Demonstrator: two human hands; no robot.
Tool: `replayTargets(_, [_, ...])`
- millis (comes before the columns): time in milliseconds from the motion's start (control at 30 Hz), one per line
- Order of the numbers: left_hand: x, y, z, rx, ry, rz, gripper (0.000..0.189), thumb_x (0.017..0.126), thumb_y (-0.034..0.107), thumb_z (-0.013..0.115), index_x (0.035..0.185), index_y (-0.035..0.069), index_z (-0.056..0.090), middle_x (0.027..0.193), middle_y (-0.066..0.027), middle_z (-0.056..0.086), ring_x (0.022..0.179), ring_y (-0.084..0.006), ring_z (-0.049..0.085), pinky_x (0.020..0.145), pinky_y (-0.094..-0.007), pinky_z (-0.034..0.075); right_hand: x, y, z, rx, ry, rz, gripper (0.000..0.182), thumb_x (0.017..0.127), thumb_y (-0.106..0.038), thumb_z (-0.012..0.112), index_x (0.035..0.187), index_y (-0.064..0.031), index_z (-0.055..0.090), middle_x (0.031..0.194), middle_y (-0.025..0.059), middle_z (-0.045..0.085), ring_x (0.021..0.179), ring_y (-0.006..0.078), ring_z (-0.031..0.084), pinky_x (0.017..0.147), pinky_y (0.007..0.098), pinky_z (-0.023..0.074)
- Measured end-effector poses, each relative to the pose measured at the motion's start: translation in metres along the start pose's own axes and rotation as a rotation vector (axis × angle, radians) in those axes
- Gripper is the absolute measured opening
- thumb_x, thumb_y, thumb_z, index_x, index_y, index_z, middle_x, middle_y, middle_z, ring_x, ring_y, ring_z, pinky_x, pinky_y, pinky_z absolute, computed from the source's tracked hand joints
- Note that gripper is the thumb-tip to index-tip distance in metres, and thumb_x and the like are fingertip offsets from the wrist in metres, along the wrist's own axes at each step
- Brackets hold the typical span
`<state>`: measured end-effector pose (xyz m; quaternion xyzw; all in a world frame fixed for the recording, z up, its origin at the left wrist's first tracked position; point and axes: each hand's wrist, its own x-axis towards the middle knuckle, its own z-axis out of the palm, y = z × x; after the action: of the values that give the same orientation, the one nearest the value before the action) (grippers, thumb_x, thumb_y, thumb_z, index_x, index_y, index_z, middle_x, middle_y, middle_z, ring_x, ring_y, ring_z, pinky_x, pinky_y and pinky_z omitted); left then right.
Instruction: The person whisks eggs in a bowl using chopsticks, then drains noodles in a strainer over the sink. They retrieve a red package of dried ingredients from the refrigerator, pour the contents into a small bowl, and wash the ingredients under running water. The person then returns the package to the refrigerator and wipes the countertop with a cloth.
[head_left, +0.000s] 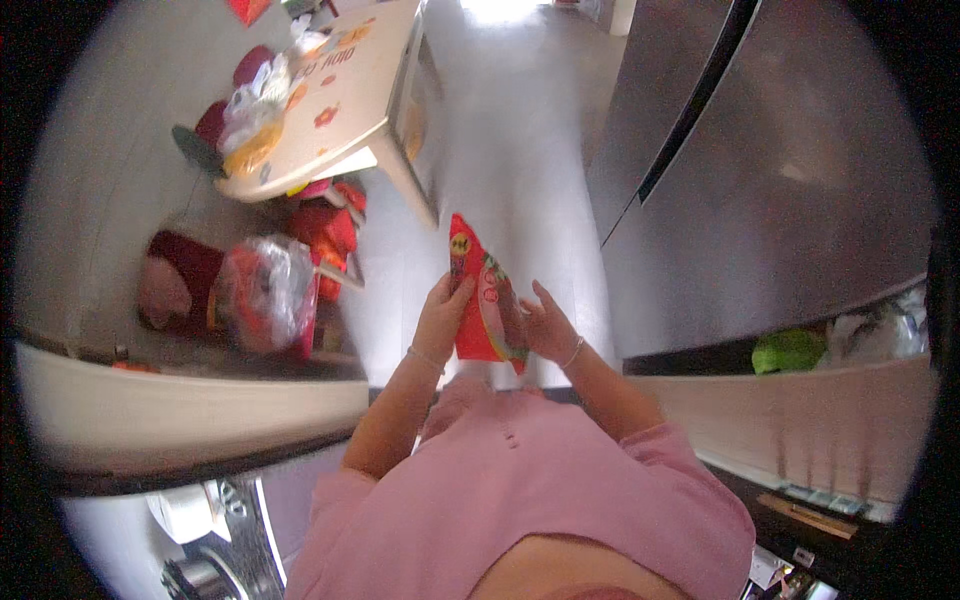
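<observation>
A red printed plastic food packet (474, 319) is held in front of my body, tilted, with one pointed corner upward. It bears writing and a picture panel; what is inside cannot be made out. My left hand (444, 311) grips its left edge, the thumb lying on the front face. At the packet's right edge is my right hand (551, 324), its fingers apart and one finger pointing up. Its fingertips meet or nearly meet the packet, and I cannot tell whether they press on it.
A cream table (352, 97) with flower prints stands ahead on the left, plastic bags (259, 105) along its edge. Below are a bag-covered red container (270, 292) and a dark red container (180, 281). A large dark cabinet or refrigerator (757, 180) flanks the right. Pale floor (510, 150) runs between.
</observation>
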<state>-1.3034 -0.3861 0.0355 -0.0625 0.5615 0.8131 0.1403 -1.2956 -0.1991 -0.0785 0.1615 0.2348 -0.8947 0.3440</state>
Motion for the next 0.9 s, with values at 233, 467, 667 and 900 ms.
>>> replayTargets(233, [0.121, -0.001, 0.006, 0.122, 0.025, -0.089, 0.051, 0.086, 0.036, 0.061, 0.119, 0.002, 0.042, 0.105, -0.0093, 0.058, 0.093, -0.0188, 0.056, 0.082, -0.0326, 0.046, 0.064, -0.098, 0.025, 0.177, -0.099, -0.237, 0.053, 0.090, -0.044, 0.046, 0.117, 0.0011, 0.047, 0.108, 0.0139, 0.060, 0.100, 0.0248, 0.058, 0.093, 0.0384, 0.0434])
replayTargets(467, [0.247, -0.010, -0.013, -0.440, -0.374, -0.527, 0.052, 0.089, 0.043, 0.052, 0.126, 0.007, 0.046, 0.118, -0.0081, 0.055, 0.107, -0.0231, 0.053, 0.095, -0.0379, 0.042, 0.153, -0.176, 0.029, -1.026, 0.139, -0.727, 0.042, 0.093, -0.034, 0.044, 0.119, -0.0021, 0.053, 0.108, 0.0117, 0.059, 0.097, 0.0230, 0.057, 0.089, 0.0355, 0.0442])
replayTargets(667, [0.324, 0.012, -0.011, -0.304, -0.466, -0.486, 0.050, 0.088, 0.039, 0.054, 0.124, 0.005, 0.047, 0.116, -0.0095, 0.057, 0.101, -0.0239, 0.057, 0.089, -0.0413, 0.047, 0.088, -0.292, 0.003, -2.109, 1.073, -0.476, 0.027, 0.086, -0.026, 0.054, 0.097, -0.0036, 0.063, 0.093, 0.0145, 0.059, 0.090, 0.0285, 0.056, 0.081, 0.0401, 0.0445])
replayTargets(900, [0.407, 0.037, 0.013, -0.371, -0.442, -0.575, 0.043, 0.090, 0.030, 0.055, 0.123, 0.005, 0.045, 0.113, -0.0094, 0.057, 0.103, -0.0224, 0.056, 0.089, -0.0384, 0.048, 0.011, -0.435, -0.069, -2.662, 1.140, 0.816, 0.034, 0.091, -0.033, 0.044, 0.106, -0.0115, 0.066, 0.112, 0.0105, 0.060, 0.108, 0.0299, 0.054, 0.089, 0.0471, 0.0411])
